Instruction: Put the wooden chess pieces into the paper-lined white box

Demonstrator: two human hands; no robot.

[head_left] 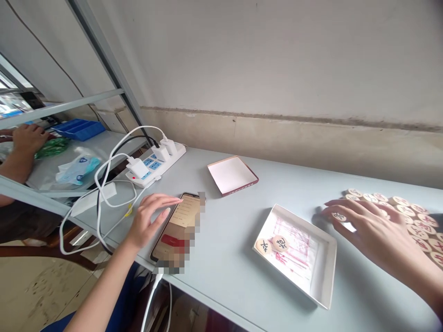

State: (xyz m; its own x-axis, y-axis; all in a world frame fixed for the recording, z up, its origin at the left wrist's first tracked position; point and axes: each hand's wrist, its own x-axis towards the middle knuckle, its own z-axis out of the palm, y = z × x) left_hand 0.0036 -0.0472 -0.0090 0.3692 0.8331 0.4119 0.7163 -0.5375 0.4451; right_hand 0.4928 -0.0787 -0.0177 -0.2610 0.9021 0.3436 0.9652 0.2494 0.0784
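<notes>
My left hand (149,217) lies flat at the left edge of a smartphone (177,226) with a lit screen, fingers spread and touching it. My right hand (370,226) reaches over a heap of round wooden chess pieces (413,220) on the right, fingertips resting on one piece (339,216) at the heap's left end. Between the hands sits a shallow white box tray (321,272) with red print inside, holding two wooden pieces (273,244).
A box lid (232,175) lies white side up near the wall. A white power strip (155,163) with chargers and looping cables (104,193) sits at the far left. Another person's hand (29,138) works at the neighbouring table beside a blue tray (80,128).
</notes>
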